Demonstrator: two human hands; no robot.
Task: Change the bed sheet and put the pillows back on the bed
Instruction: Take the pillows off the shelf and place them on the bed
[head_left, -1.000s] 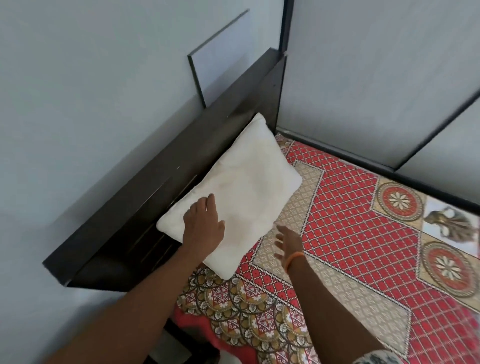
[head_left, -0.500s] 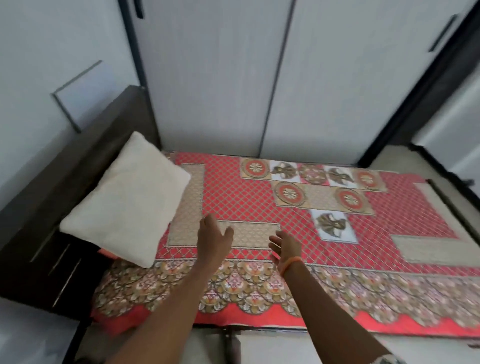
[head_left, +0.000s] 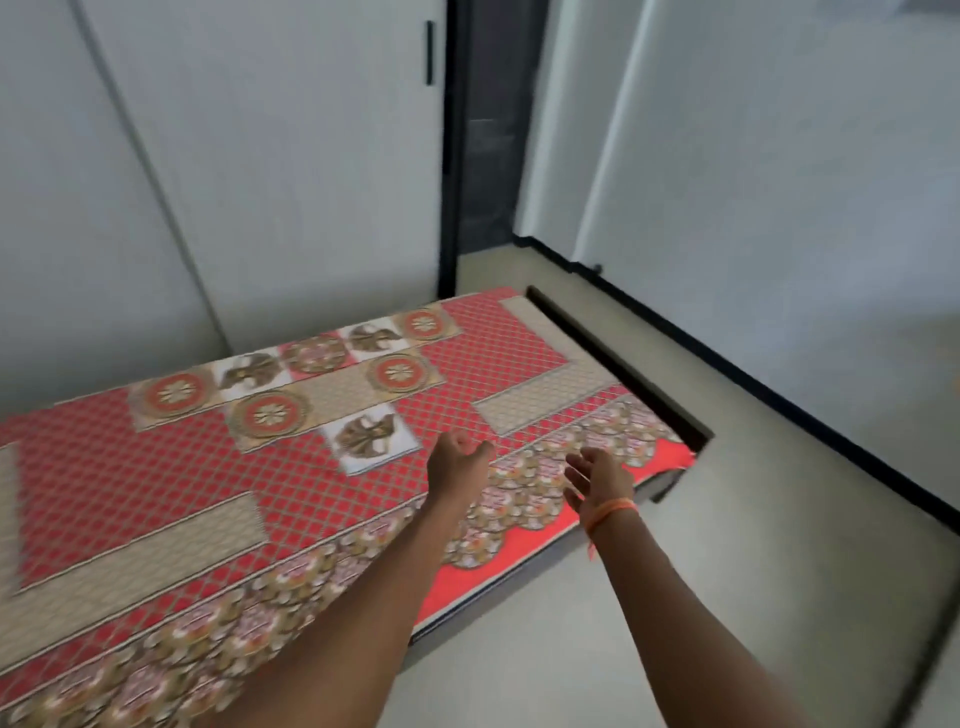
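Head view shows the sheet (head_left: 156, 467), red with patterned panels, spread flat over the bed (head_left: 670, 480) and hanging over its near edge. Both arms reach out above that edge. The left hand (head_left: 457, 462) hovers over the sheet with its fingers loosely curled, grasping nothing. The right hand (head_left: 597, 480), an orange band (head_left: 608, 512) at its wrist, has its fingers spread and released, just past the sheet's scalloped border. No pillow is visible. Grey floor (head_left: 727, 597) lies to the right, white wardrobe doors (head_left: 260, 182) behind the bed.

Both forearms are bare, no sleeves in view; a thin orange thread band (head_left: 609, 511) circles the right wrist, one loose end dangling
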